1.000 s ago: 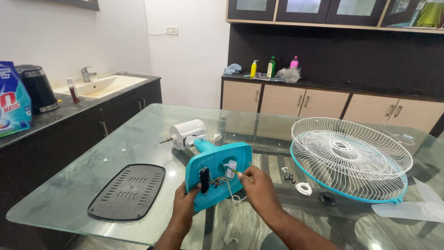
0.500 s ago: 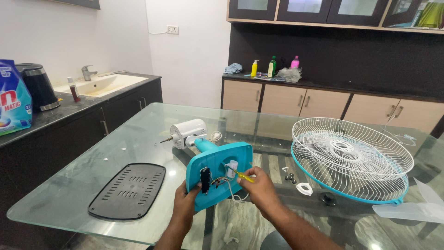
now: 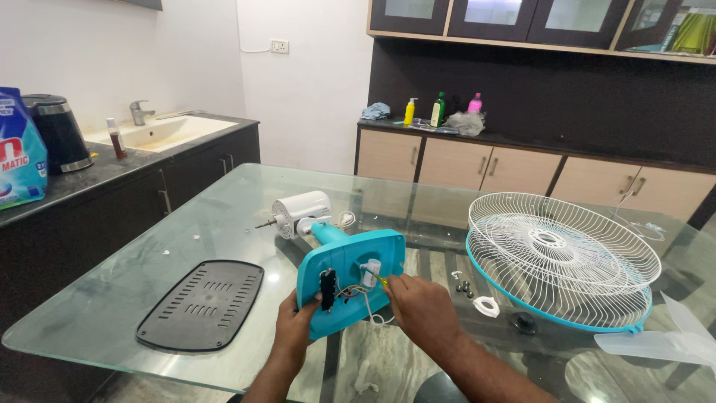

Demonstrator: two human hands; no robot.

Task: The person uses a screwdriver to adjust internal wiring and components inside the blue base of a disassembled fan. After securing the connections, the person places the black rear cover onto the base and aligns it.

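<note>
Yellow-handled, a thin tool [image 3: 382, 280] is pinched in the right hand [image 3: 421, 306] fingers, its tip hidden among wires at a small white part [image 3: 369, 272]. Left hand [image 3: 296, 328] fingers curl around the turquoise fan base [image 3: 349, 280], tilted open side up at the glass desk [image 3: 224, 216] edge. Behind lies the white motor [image 3: 300, 207]; left, a black base cover [image 3: 201, 304]; right, a white fan grille [image 3: 563, 257].

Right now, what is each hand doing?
Left hand: closed, gripping the blue fan base.
Right hand: fingers pinched at the yellow wire in the base.
</note>
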